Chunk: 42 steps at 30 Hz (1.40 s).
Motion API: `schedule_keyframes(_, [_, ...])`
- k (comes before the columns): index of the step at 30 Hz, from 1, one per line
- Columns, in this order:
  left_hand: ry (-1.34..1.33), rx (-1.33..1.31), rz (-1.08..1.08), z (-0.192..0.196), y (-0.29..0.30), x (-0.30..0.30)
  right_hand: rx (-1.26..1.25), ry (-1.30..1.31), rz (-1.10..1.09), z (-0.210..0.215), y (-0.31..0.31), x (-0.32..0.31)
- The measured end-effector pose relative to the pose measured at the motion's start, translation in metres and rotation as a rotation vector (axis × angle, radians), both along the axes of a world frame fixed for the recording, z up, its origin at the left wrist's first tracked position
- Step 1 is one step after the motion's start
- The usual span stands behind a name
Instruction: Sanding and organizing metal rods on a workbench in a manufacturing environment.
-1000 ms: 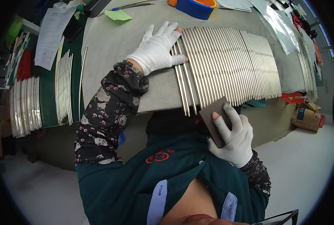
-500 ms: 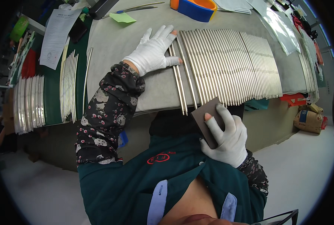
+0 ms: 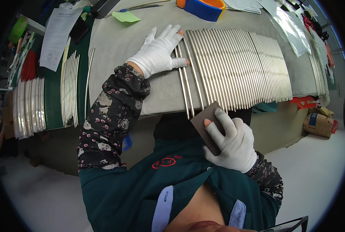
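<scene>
My left hand (image 3: 159, 52), in a white glove, lies flat on the grey table pad (image 3: 118, 54) with its fingers spread, pressing on a few silver metal rods (image 3: 185, 83) pulled slightly apart from the main row. A long row of several curved silver rods (image 3: 238, 65) lies side by side to the right. My right hand (image 3: 232, 141), also gloved, grips a dark brown sanding pad (image 3: 204, 121) near the table's front edge, just below the rod ends.
More curved rods are stacked at the left (image 3: 70, 89) and far left (image 3: 27, 106) on a green mat. A blue and orange tape roll (image 3: 203, 7), a green sticky note (image 3: 125, 17), papers (image 3: 58, 34) and plastic sheets (image 3: 292, 29) lie at the back. Cardboard boxes (image 3: 317, 123) stand on the floor at the right.
My left hand slid left with a few rods, opening a gap between them and the main row. The right hand with the pad stayed near the table edge.
</scene>
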State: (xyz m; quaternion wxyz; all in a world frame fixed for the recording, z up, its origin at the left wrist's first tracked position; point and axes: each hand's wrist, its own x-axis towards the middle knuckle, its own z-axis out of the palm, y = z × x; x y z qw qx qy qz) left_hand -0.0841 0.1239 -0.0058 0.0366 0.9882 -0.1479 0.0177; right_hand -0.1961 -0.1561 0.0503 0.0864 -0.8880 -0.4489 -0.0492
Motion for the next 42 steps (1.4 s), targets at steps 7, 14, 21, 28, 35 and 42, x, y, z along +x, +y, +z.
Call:
schedule_keyframes(7, [-0.072,-0.069,-0.088,0.003,-0.01,0.004,0.21,-0.202,-0.263,-0.002,-0.037,0.008])
schedule_keyframes(14, [-0.113,0.059,-0.341,0.007,-0.036,0.007,0.206,-0.152,-0.313,-0.01,-0.043,0.002])
schedule_keyframes(21, [-0.105,0.086,-0.372,0.006,-0.007,-0.004,0.204,-0.116,-0.277,-0.013,-0.043,0.003])
schedule_keyframes(28, [-0.165,-0.062,-0.327,0.005,-0.003,0.001,0.208,-0.111,-0.223,-0.015,-0.034,0.002])
schedule_keyframes(35, [-0.126,0.01,-0.049,0.002,-0.015,0.008,0.183,-0.111,-0.183,-0.016,-0.02,-0.001])
schedule_keyframes(42, [-0.061,0.039,-0.005,0.01,-0.02,0.007,0.147,-0.13,-0.148,-0.014,-0.004,0.001])
